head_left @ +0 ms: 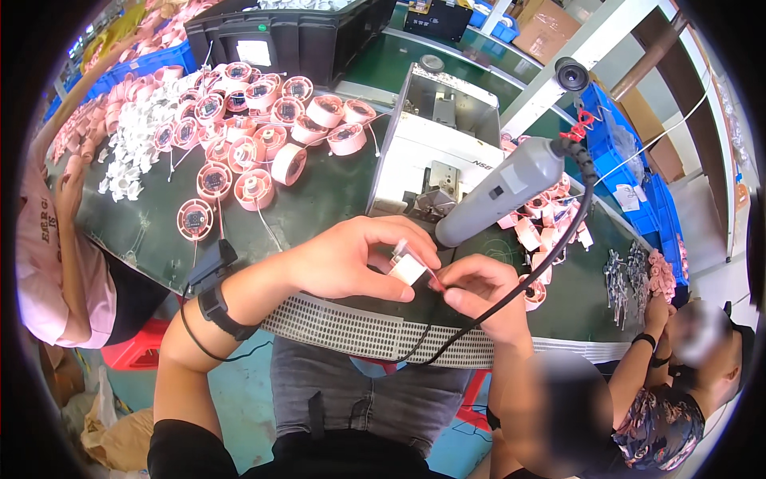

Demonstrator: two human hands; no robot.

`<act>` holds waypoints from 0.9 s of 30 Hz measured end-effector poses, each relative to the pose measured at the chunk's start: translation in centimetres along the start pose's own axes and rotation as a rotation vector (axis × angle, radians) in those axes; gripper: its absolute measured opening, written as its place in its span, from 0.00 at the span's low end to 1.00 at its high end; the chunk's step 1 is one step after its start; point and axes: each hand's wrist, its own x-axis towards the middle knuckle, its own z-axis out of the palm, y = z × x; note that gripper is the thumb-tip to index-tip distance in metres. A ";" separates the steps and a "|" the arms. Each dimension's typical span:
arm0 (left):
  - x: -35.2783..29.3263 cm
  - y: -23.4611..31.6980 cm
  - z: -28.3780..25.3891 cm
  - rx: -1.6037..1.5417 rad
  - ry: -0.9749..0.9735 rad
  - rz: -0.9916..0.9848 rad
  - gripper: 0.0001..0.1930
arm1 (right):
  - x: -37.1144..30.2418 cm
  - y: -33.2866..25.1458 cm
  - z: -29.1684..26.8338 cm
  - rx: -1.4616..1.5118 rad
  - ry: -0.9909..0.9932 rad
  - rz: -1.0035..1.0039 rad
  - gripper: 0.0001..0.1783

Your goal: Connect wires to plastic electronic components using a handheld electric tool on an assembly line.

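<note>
My left hand (363,259) is curled around a small white block-like part (408,269), held between thumb and fingers above the bench's near edge. Thin reddish wires (433,278) run from it toward my right hand (483,294), whose thumb and forefinger pinch them at their ends. Just beyond both hands, a grey cylindrical electric screwdriver (503,191) hangs tilted on a black cable, its lower tip partly hidden by my left fingers. Behind it stands a white metal box-shaped machine (407,164) with a small mechanism on its front.
Round pink housings (254,190) with circuit boards and wires pile on the green bench at left, beside white plastic parts (132,148). More pink parts (527,235) lie to the right. A black crate (287,44) stands behind. Co-workers' arms (73,263) reach in from both sides.
</note>
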 end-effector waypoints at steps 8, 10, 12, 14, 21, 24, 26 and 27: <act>0.1 -1.0 -0.6 -0.237 0.015 -0.092 0.19 | 0.4 0.2 0.3 0.065 -0.052 0.154 0.10; 0.2 -0.2 -0.4 -0.392 0.030 -0.178 0.18 | 0.2 1.4 -0.1 0.098 -0.041 0.066 0.08; 0.5 0.3 -0.2 -0.498 0.051 -0.258 0.18 | 0.0 1.6 0.0 0.060 -0.008 -0.129 0.09; 0.4 0.3 -0.1 -0.559 0.091 -0.344 0.20 | 0.2 1.2 0.4 -0.040 0.009 -0.123 0.10; 0.4 -0.5 0.2 -0.586 0.129 -0.366 0.21 | 0.5 1.6 2.3 -0.507 0.152 -0.245 0.11; 0.4 -1.0 0.1 -0.563 0.173 -0.403 0.21 | 0.5 1.4 3.4 -0.697 0.257 -0.337 0.09; 0.6 -0.9 0.4 -0.524 0.157 -0.475 0.21 | 0.5 1.2 3.7 -0.926 0.298 -0.414 0.08; 0.7 -0.8 0.4 -0.523 0.156 -0.473 0.21 | 0.5 1.3 3.6 -0.928 0.298 -0.415 0.08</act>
